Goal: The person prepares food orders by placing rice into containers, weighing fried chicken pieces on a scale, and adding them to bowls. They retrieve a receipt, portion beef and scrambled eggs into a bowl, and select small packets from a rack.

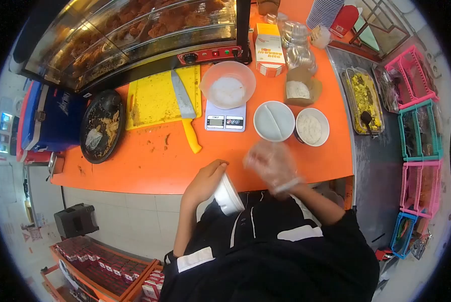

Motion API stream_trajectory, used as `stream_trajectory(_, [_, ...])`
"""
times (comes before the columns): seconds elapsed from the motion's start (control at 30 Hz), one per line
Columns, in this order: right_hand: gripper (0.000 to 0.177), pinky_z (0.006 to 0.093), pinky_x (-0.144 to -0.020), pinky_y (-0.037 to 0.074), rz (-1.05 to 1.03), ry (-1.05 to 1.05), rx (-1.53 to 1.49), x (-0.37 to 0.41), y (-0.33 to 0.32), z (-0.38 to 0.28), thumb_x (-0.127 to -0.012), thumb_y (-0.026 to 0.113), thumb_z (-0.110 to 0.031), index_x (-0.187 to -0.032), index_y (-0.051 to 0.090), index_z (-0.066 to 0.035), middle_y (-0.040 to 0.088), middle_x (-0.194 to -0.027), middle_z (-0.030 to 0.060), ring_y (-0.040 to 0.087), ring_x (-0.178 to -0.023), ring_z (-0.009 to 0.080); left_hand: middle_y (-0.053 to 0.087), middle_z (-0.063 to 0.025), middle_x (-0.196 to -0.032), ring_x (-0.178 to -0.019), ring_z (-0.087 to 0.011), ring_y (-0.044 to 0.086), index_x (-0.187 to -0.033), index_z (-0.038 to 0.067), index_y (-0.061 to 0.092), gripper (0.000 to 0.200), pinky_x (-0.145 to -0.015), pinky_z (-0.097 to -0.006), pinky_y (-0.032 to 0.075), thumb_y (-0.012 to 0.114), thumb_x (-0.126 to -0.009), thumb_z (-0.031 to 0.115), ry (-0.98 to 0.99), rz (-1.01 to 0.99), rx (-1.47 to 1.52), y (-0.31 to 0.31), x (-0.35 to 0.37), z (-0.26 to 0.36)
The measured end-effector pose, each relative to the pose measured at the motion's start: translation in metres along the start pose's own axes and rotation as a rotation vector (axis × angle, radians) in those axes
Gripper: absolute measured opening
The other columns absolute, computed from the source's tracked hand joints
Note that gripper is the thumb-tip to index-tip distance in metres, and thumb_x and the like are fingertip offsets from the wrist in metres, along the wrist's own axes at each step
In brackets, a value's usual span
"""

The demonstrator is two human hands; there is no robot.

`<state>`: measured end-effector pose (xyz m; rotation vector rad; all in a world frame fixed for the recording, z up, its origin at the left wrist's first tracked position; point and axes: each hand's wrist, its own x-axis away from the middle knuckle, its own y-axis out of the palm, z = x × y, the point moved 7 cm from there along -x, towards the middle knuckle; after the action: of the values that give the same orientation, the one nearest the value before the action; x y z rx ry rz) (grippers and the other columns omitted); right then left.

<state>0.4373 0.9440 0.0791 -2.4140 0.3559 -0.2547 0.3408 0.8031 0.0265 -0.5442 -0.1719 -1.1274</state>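
My left hand (205, 182) is bare and closed on a white paper bowl (228, 195), tipped on its side just off the table's front edge. What lies inside the bowl cannot be seen. A clear plastic glove covers my right hand (273, 163), smeared by motion so its fingers do not show clearly. Just beyond that hand stand a white bowl with a divider (266, 118) and a round tub of white rice (311, 127). A digital scale (225, 121) carries a translucent plastic bowl (229, 83) with something white in it.
A knife (186, 108) lies across a yellow cutting board (150, 95). Left of it is a black pan (102, 126) with food scraps. Behind stands a glass warmer (135, 35) of fried food. A paper box (269, 49), clear lids (298, 43) and a yellow food tray (365, 100) are at right.
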Motion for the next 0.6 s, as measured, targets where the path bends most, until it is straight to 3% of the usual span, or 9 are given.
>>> stream_trajectory(0.03, [0.022,0.0337,-0.062,0.042,-0.172,-0.05,-0.135,0.006,0.008,-0.021,-0.083,0.053,-0.027,-0.079,0.058,-0.005,0.057,-0.071,0.0099,0.056,-0.067,0.025,0.058,-0.0207,-0.1,-0.095,-0.0303,0.055,-0.106,-0.004,0.052,0.04,-0.084,-0.033,0.04,0.036,-0.091,0.03,-0.001,0.0,-0.001,0.0,-0.002,0.004])
stream_trajectory(0.17, [0.028,0.031,-0.05,0.039,-0.402,0.005,-0.366,0.024,0.041,-0.033,-0.086,0.051,-0.029,-0.074,0.058,-0.005,0.053,-0.058,0.0078,0.05,-0.052,0.0198,0.058,-0.0217,-0.094,-0.09,-0.0326,0.056,-0.103,-0.004,0.053,0.04,-0.08,-0.0352,0.042,0.037,-0.09,0.03,-0.021,-0.027,-0.069,0.006,-0.006,0.017])
stream_trajectory(0.23, [0.031,0.0268,-0.045,0.036,-0.418,0.259,-0.742,0.03,0.055,-0.017,-0.087,0.05,-0.031,-0.074,0.057,-0.004,0.049,-0.053,0.0037,0.045,-0.046,0.0127,0.058,-0.022,-0.093,-0.089,-0.0332,0.056,-0.103,-0.004,0.053,0.039,-0.08,-0.0357,0.042,0.038,-0.089,0.03,-0.027,-0.023,-0.073,0.008,-0.006,0.018])
stream_trajectory(0.43, [0.03,0.0223,-0.043,0.034,-0.402,0.363,-1.074,0.038,0.074,0.001,-0.085,0.055,-0.028,-0.072,0.057,-0.002,0.049,-0.054,0.001,0.045,-0.047,0.0078,0.058,-0.0227,-0.095,-0.092,-0.0343,0.056,-0.103,-0.004,0.053,0.04,-0.081,-0.0365,0.042,0.038,-0.089,0.03,0.01,-0.043,-0.102,0.011,-0.007,0.021])
stream_trajectory(0.57, [0.032,0.021,-0.047,0.039,-0.401,0.416,-1.02,0.035,0.074,0.003,-0.085,0.052,-0.031,-0.073,0.058,-0.002,0.054,-0.059,0.0021,0.049,-0.05,0.0072,0.058,-0.0234,-0.096,-0.093,-0.0353,0.055,-0.103,-0.004,0.053,0.04,-0.082,-0.0369,0.041,0.039,-0.089,0.03,0.027,-0.032,-0.093,0.012,-0.006,0.018])
stream_trajectory(0.6, [0.029,0.024,-0.05,0.041,-0.561,0.338,-0.837,0.03,0.074,0.001,-0.085,0.051,-0.029,-0.077,0.057,-0.001,0.055,-0.064,0.0048,0.051,-0.055,0.0106,0.058,-0.0238,-0.097,-0.093,-0.0356,0.055,-0.102,-0.005,0.053,0.039,-0.082,-0.037,0.041,0.039,-0.088,0.03,0.013,-0.03,-0.097,0.011,-0.005,0.019])
